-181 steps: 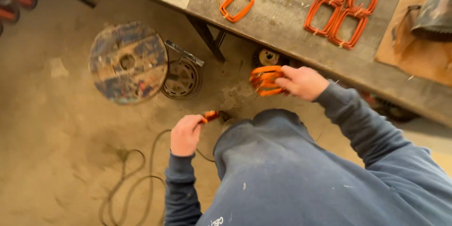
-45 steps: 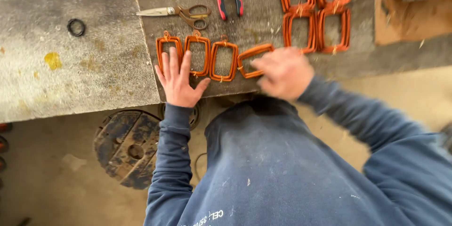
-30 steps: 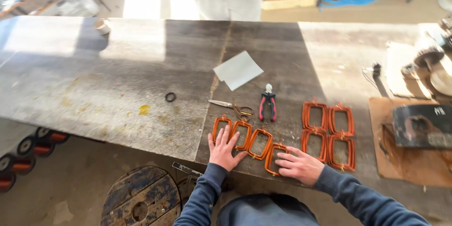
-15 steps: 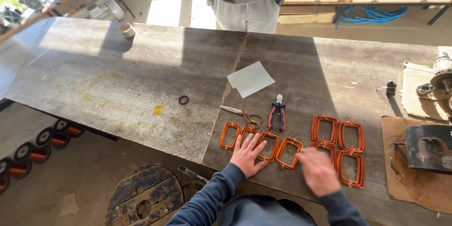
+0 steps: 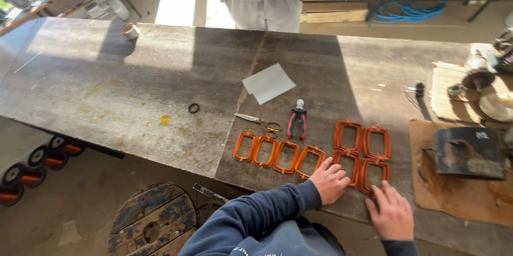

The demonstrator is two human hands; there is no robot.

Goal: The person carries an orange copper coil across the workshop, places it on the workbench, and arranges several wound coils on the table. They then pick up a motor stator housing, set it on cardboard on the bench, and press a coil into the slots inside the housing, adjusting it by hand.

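Left hand and right hand, both spread flat, rest on rectangular orange copper-wire coils grouped near the long grey workbench's near edge. Coils probably light, easily deformed; grip by their straight long sides.

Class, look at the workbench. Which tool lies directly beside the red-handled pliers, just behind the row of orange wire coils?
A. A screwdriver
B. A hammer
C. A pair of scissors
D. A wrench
C: a pair of scissors lies just left of the red-handled pliers, behind the row of orange wire coils.
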